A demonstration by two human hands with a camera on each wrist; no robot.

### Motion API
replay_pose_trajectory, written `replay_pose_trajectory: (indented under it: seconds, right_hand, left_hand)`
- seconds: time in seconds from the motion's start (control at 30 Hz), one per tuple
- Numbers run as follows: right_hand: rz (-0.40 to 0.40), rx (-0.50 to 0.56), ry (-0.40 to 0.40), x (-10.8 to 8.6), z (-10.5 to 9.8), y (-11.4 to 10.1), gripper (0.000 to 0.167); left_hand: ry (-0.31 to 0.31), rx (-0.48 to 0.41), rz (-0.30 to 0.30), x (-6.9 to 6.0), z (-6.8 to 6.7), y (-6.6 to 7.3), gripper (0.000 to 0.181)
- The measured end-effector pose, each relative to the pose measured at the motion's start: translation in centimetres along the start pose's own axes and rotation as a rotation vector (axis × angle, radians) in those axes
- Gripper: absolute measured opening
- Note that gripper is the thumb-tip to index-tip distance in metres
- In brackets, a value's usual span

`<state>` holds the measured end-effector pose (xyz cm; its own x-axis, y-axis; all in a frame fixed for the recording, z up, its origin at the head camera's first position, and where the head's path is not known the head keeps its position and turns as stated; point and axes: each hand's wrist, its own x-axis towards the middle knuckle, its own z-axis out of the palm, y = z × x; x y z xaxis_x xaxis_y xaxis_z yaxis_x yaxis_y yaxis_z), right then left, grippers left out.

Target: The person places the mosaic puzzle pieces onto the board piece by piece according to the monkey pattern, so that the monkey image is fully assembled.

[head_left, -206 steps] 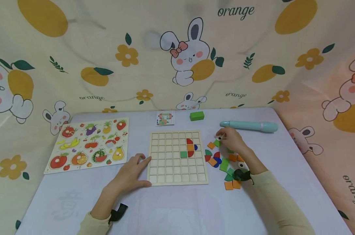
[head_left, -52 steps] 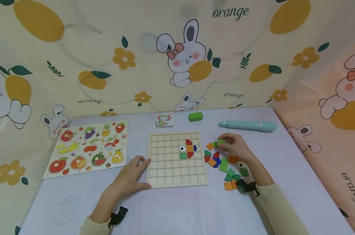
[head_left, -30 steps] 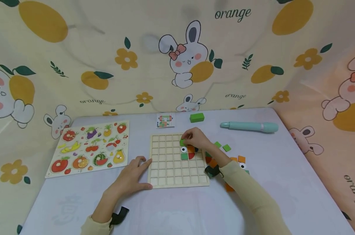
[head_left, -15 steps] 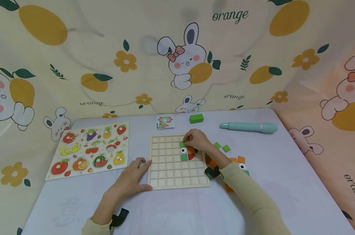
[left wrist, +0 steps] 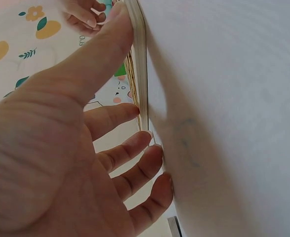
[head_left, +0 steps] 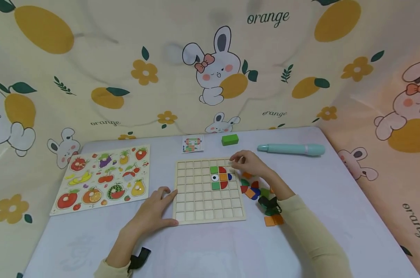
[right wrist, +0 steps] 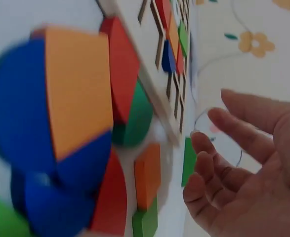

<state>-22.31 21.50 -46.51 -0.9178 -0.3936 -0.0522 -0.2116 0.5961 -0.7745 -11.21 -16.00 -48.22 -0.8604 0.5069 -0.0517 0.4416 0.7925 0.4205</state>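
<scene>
A wooden grid board [head_left: 196,206] lies mid-table in the head view. My left hand [head_left: 151,212] touches its left edge and lower left corner with spread thumb and fingers; the left wrist view shows the thumb [left wrist: 98,59] against the board's side. On the grid sit a light green square tile [head_left: 214,170], a white eye tile [head_left: 215,178], a darker green square, red quarter-round tiles [head_left: 222,170], an orange square and a blue half-round. My right hand [head_left: 249,163] hovers by the upper right corner, holding nothing, fingers loosely bent in the right wrist view.
Loose coloured tiles [head_left: 249,192] lie right of the board, partly hidden under the right forearm. Behind it stand a pattern card [head_left: 192,144] and a green block [head_left: 230,139]. A teal pen-like stick [head_left: 291,149] lies back right, a fruit puzzle board [head_left: 104,179] at left.
My right hand has put the eye tile on the board, then a light green square above it. It has since let go and drawn back to the right. The left hand stays put.
</scene>
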Motion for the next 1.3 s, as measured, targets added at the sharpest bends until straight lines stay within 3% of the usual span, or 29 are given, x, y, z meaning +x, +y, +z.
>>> replay_pose_trajectory:
  seconds: [0.23, 0.4, 0.53, 0.73, 1.0, 1.2, 1.3]
  right_hand:
    - [-0.146, -0.08, -0.125, 0.9, 2.1, -0.8, 0.032]
    - [-0.142, -0.114, -0.093, 1.2, 3.1, -1.0, 0.028]
    - [-0.104, -0.085, -0.068, 1.2, 3.2, -1.1, 0.03]
    - [0.038, -0.049, 0.032, -0.2, 0.7, -0.7, 0.027]
    - [0.112, -0.126, 0.003, -4.4, -4.1, 3.1, 0.021]
    - [0.172, -0.118, -0.005, -7.1, -5.1, 5.6, 0.03]
    - [0.155, -0.085, 0.006, -7.7, -5.0, 6.3, 0.031]
  left_hand:
    - [0.017, -0.008, 0.032, -0.1, 0.0, -0.2, 0.095]
    - [0.021, 0.0, 0.032, -0.1, 0.0, -0.3, 0.096]
    - [0.016, 0.005, 0.026, 0.0, 0.1, -0.4, 0.097]
    - [0.008, -0.001, 0.018, 0.0, 0.2, -0.4, 0.097]
    - [0.014, 0.009, 0.023, 0.0, 0.3, -0.4, 0.097]
    - [0.014, 0.011, 0.028, 0.0, 0.2, -0.4, 0.097]
    - [0.022, 0.012, 0.031, 0.0, 0.2, -0.4, 0.097]
